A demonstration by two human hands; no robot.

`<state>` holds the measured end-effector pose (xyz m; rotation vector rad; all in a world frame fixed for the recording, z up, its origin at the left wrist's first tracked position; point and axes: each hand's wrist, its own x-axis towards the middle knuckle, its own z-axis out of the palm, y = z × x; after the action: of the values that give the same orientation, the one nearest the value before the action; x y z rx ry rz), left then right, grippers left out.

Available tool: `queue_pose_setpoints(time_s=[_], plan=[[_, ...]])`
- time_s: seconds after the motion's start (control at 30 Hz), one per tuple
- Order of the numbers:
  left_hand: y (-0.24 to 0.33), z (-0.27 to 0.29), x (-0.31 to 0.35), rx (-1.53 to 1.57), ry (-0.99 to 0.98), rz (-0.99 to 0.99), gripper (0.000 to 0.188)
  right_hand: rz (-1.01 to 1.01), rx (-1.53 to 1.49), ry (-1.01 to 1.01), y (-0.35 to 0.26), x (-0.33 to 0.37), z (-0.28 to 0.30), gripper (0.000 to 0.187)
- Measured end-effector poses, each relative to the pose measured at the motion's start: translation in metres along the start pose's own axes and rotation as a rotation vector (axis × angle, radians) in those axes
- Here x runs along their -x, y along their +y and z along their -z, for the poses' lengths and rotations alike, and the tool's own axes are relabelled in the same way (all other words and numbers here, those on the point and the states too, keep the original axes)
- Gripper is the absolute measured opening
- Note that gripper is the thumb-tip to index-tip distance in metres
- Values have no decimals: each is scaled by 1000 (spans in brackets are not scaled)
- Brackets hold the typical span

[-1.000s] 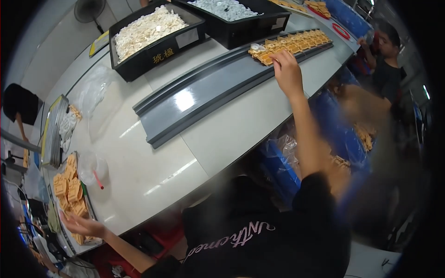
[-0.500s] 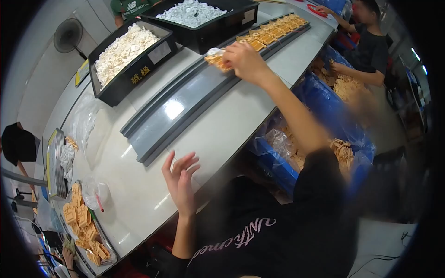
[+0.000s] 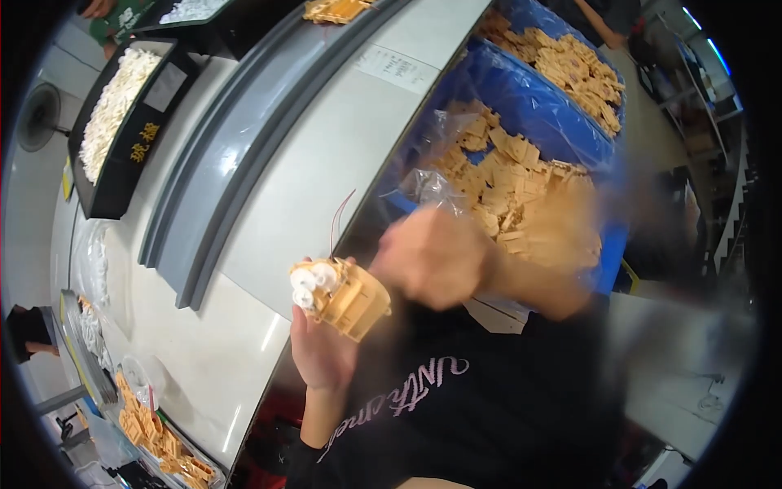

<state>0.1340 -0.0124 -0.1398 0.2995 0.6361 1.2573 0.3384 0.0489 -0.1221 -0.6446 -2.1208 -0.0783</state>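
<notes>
In my left hand [image 3: 322, 354] is an orange plastic housing [image 3: 358, 306] with white gears [image 3: 314, 281] at one end and thin dark wires [image 3: 338, 224] rising from it. The fingers support it from below and behind, just off the table's edge. My right hand [image 3: 440, 257] is smeared by motion a little to the right of the housing. Its fingers cannot be made out, nor whether anything is in them. Behind it stands a blue bin [image 3: 612, 253], lined with clear plastic and full of flat orange plastic parts [image 3: 509, 183].
A curved grey rail [image 3: 236, 147] runs along the white table [image 3: 244, 334], with orange housings [image 3: 338, 10] at its far end. Black boxes [image 3: 106, 200] of small white parts stand behind. A clear cup [image 3: 151, 379] and a tray of orange parts [image 3: 163, 436] are at left.
My right hand has come back from the rail toward my body. The orange housing it held over the rail is now in my left hand. The view has turned right toward the bins.
</notes>
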Motion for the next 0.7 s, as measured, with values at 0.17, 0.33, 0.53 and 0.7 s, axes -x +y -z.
queue_pose_setpoints(time_s=[0.17,0.33,0.53,0.7], plan=[[-9,5,11,-69,-81,150,65,-1003,212,228,149,151,12,13],[-18,16,4,-74,-125,149,63,-1315,165,-145,240,336,-63,30],[-24,20,9,-46,-69,148,66,-1552,-49,-70,206,286,-48,38],[-22,23,10,-67,-119,106,70,-1463,214,47,159,211,14,36]])
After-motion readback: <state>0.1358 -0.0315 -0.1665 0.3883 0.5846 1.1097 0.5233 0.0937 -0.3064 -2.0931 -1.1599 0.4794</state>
